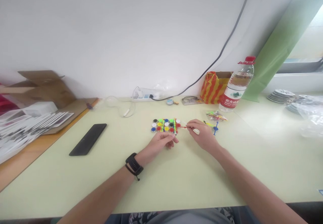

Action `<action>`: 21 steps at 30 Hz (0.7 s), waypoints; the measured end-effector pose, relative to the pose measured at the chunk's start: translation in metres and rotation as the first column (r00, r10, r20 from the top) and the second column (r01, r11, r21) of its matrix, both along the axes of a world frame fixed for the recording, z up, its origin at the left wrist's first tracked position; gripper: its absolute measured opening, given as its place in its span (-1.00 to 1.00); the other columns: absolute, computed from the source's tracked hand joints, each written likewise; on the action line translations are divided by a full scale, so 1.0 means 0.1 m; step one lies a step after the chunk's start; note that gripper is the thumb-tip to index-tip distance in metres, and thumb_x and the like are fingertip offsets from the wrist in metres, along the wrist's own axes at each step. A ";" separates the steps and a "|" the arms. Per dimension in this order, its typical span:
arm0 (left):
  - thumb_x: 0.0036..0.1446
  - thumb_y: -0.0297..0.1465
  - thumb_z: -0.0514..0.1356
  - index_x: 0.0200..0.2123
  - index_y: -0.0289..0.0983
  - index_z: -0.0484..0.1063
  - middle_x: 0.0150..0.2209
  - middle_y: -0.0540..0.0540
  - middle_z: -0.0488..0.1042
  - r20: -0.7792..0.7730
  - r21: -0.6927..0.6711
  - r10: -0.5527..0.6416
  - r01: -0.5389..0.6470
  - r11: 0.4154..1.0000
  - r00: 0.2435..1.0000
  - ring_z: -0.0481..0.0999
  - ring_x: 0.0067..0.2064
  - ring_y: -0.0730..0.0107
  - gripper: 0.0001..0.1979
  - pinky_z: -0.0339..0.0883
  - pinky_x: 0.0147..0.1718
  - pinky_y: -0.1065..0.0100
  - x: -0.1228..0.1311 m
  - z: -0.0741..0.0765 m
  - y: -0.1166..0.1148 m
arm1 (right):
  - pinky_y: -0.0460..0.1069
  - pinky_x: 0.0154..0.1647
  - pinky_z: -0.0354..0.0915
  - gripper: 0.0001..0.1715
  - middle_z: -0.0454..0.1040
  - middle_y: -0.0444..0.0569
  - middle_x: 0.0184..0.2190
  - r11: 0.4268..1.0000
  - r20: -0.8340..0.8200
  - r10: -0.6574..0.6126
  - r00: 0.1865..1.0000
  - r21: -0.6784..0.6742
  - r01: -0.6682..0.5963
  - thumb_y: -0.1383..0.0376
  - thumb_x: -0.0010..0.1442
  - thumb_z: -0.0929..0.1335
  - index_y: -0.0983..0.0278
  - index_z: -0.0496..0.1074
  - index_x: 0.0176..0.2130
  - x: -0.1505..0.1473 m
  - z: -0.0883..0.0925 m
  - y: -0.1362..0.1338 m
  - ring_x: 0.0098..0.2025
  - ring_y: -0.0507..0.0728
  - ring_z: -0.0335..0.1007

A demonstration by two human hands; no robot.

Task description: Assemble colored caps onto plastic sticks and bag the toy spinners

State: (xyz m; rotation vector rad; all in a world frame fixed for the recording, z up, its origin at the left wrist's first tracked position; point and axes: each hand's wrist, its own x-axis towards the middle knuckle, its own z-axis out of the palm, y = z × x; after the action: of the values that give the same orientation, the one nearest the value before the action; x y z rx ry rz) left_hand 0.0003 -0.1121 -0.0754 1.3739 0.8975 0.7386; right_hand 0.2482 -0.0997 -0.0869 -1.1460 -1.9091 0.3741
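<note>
Rows of small colourful round discs (159, 125) lie on the table, with thin green and yellow plastic strips (163, 125) between them. My left hand (164, 140) is at their near edge, its fingers curled and thumb pressed toward the fingertips; what is in that pinch is too small to make out. To the right, my right hand (203, 135) pinches a thin red plastic stick (183, 127) that points left toward the discs. Just beyond my right hand lie a blue plastic piece (215, 128) with pointed ends and a yellow one (209, 124).
A clear bag of coloured pieces (216, 116) lies before a water bottle (236, 87) and a striped bag (213, 87). Along the wall are glasses (191, 99) and a power strip (142, 94). A black phone-like slab (88, 140) lies left, near a cardboard box (50, 87).
</note>
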 end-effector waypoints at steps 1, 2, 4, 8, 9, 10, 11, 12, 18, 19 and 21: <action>0.28 -0.06 0.26 -0.29 -0.31 0.66 -0.38 -0.13 0.51 -0.005 -0.002 0.001 -0.001 1.000 1.000 0.46 -0.33 0.36 -0.59 0.35 -0.27 0.34 0.00 0.01 0.00 | 0.14 -0.07 0.46 -0.80 0.57 0.06 -0.11 1.000 -0.025 -0.004 1.000 0.006 0.004 0.30 0.32 0.30 0.17 0.54 -0.20 0.00 0.02 0.00 -0.14 0.23 0.55; 0.28 -0.06 0.26 -0.29 -0.31 0.66 -0.38 -0.13 0.52 -0.007 -0.003 0.004 -0.004 1.000 1.000 0.46 -0.33 0.36 -0.59 0.35 -0.27 0.34 0.01 0.02 -0.01 | 0.15 -0.08 0.46 -0.81 0.57 0.06 -0.12 1.000 -0.044 -0.004 0.999 0.012 0.005 0.31 0.31 0.30 0.16 0.54 -0.22 0.00 0.03 -0.01 -0.15 0.23 0.55; 0.25 -0.07 0.29 -0.28 -0.31 0.64 -0.34 -0.13 0.54 0.009 -0.004 0.018 -0.018 1.000 1.000 0.46 -0.33 0.38 -0.61 0.35 -0.28 0.34 0.02 0.04 -0.02 | 0.14 -0.09 0.46 -0.84 0.57 0.05 -0.16 1.000 -0.085 0.006 0.996 0.013 -0.005 0.33 0.29 0.32 0.17 0.53 -0.22 -0.01 0.07 -0.03 -0.18 0.22 0.54; 0.19 -0.05 0.35 -0.22 -0.29 0.55 -0.25 -0.15 0.56 0.099 -0.062 0.079 -0.073 0.995 0.992 0.50 -0.32 0.39 -0.61 0.38 -0.28 0.34 0.05 0.05 -0.03 | 0.12 -0.10 0.46 -0.90 0.57 0.01 -0.24 0.995 -0.190 0.046 0.981 -0.080 -0.062 0.36 0.21 0.37 0.19 0.51 -0.25 -0.02 0.12 -0.07 -0.22 0.19 0.53; 0.19 -0.04 0.35 -0.21 -0.29 0.53 -0.25 -0.15 0.56 0.112 -0.084 0.096 -0.087 0.993 0.989 0.51 -0.32 0.38 -0.60 0.39 -0.27 0.33 0.06 0.05 -0.03 | 0.12 -0.10 0.47 -0.91 0.57 0.01 -0.25 0.989 -0.222 0.060 0.973 -0.117 -0.087 0.36 0.20 0.38 0.20 0.52 -0.25 -0.03 0.13 -0.08 -0.21 0.19 0.54; 0.19 -0.03 0.34 -0.19 -0.29 0.51 -0.25 -0.15 0.56 0.118 -0.101 0.106 -0.094 0.990 0.987 0.52 -0.31 0.38 -0.59 0.40 -0.28 0.33 0.06 0.05 -0.04 | 0.11 -0.09 0.47 -0.91 0.57 0.00 -0.25 0.981 -0.251 0.079 0.965 -0.154 -0.120 0.35 0.20 0.39 0.20 0.52 -0.25 -0.03 0.14 -0.09 -0.21 0.18 0.54; 0.21 -0.02 0.33 -0.17 -0.28 0.50 -0.25 -0.15 0.56 0.117 -0.105 0.107 -0.095 0.990 0.987 0.53 -0.32 0.38 -0.58 0.40 -0.29 0.33 0.06 0.04 -0.04 | 0.11 -0.09 0.47 -0.92 0.57 -0.01 -0.26 0.970 -0.276 0.099 0.956 -0.186 -0.154 0.35 0.19 0.40 0.21 0.53 -0.25 -0.04 0.15 -0.09 -0.21 0.17 0.55; 0.23 -0.02 0.31 -0.17 -0.29 0.50 -0.25 -0.14 0.55 0.108 -0.094 0.098 -0.087 0.992 0.989 0.53 -0.32 0.39 -0.58 0.39 -0.31 0.34 0.06 0.04 -0.04 | 0.10 -0.09 0.47 -0.92 0.57 -0.02 -0.27 0.959 -0.298 0.119 0.947 -0.213 -0.188 0.34 0.18 0.41 0.21 0.53 -0.26 -0.05 0.15 -0.10 -0.22 0.17 0.54; 0.19 -0.11 0.37 -0.05 -0.29 0.52 -0.44 0.02 0.40 0.029 0.062 0.077 -0.079 0.995 0.997 0.38 -0.46 0.49 -0.59 0.21 -0.48 0.44 0.06 0.05 -0.05 | 0.06 -0.10 0.45 -0.90 0.59 -0.05 -0.29 0.903 -0.457 0.143 0.878 -0.304 -0.305 0.28 0.16 0.49 0.23 0.55 -0.26 -0.10 0.20 -0.14 -0.22 0.13 0.54; 0.19 -0.11 0.37 -0.03 -0.29 0.53 -0.47 0.05 0.35 0.011 0.081 0.080 -0.081 0.993 0.997 0.33 -0.48 0.50 -0.58 0.17 -0.51 0.44 0.06 0.05 -0.04 | 0.05 -0.12 0.45 -0.88 0.58 -0.05 -0.29 0.895 -0.482 0.137 0.865 -0.315 -0.317 0.26 0.15 0.50 0.23 0.55 -0.26 -0.10 0.21 -0.15 -0.23 0.13 0.53; 0.21 -0.09 0.34 -0.09 -0.31 0.58 -0.53 0.07 0.27 -0.039 0.104 0.051 -0.047 0.994 0.998 0.24 -0.52 0.53 -0.60 0.09 -0.55 0.45 0.05 0.06 -0.04 | 0.04 -0.14 0.45 -0.82 0.58 -0.04 -0.28 0.885 -0.529 0.119 0.841 -0.327 -0.331 0.21 0.14 0.53 0.23 0.55 -0.26 -0.11 0.23 -0.16 -0.23 0.12 0.53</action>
State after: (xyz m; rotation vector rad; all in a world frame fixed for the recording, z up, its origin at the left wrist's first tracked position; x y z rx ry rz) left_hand 0.0053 -0.1164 -0.0699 1.4671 0.9396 0.8052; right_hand 0.2377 -0.1157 -0.0637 -0.9463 -1.5369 1.1395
